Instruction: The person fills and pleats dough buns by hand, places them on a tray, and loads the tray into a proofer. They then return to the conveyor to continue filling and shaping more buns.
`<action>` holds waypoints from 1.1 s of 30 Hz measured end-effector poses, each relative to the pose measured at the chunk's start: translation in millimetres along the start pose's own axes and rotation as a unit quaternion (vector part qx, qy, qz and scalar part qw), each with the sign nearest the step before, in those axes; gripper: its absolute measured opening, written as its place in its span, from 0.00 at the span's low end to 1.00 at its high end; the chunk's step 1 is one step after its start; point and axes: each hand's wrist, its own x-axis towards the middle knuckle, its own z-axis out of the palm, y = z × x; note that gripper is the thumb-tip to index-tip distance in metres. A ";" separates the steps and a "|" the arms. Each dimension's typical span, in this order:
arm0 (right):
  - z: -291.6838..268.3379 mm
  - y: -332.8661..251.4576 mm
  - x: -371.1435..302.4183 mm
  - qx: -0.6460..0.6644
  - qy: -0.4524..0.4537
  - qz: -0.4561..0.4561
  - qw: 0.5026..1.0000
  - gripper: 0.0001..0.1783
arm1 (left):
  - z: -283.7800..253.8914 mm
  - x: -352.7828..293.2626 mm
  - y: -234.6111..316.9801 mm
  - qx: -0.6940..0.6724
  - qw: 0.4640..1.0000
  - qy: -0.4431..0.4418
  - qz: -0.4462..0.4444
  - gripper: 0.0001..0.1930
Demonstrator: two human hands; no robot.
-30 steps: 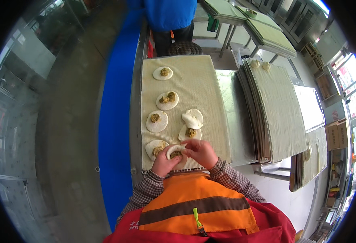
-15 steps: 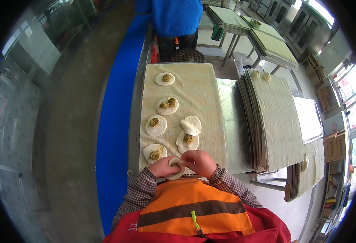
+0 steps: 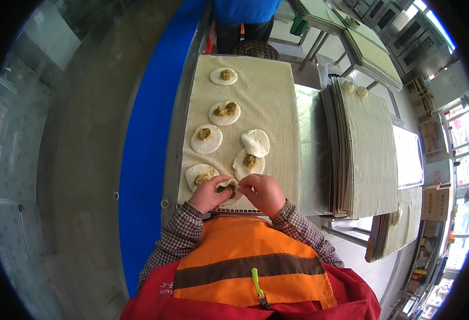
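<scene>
My left hand (image 3: 209, 194) cups a round dough wrapper (image 3: 231, 199) with brown filling in its middle, near the front edge of the cloth-covered tray (image 3: 269, 80). From the other side, my right hand (image 3: 263, 192) pinches the wrapper's rim between thumb and fingers. Just beyond my left hand lies a filled wrapper (image 3: 194, 173), partly hidden by it. Farther up the left side are three more open wrappers topped with filling, the nearest of them a flat disc (image 3: 206, 140). At the right, a plain folded wrapper (image 3: 256, 143) overlaps another filled wrapper (image 3: 241, 166).
A stack of cloth-covered boards (image 3: 368, 154) stands right of a metal surface (image 3: 312, 138); two dough balls (image 3: 355, 88) sit on it. A person in blue (image 3: 245, 10) stands beyond the tray, behind a checked stool (image 3: 257, 49). A blue strip (image 3: 149, 133) runs along the left.
The view has shifted, so the tray appears higher and larger. The wrapper's edge has been drawn up, and my right fingers have moved in closer at its rim.
</scene>
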 end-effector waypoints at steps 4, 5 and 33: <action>1.2 -4.5 0.2 0.113 -0.009 0.109 0.988 0.07 | 0.5 4.9 -0.2 0.088 0.984 0.002 0.152 0.19; 1.0 -4.9 -0.2 0.066 -0.001 0.090 0.994 0.06 | 0.1 3.7 1.0 0.117 0.974 0.004 0.196 0.19; 2.4 1.3 -10.4 0.120 0.015 0.071 0.990 0.09 | 7.0 6.2 -3.3 -0.045 0.999 0.004 -0.013 0.18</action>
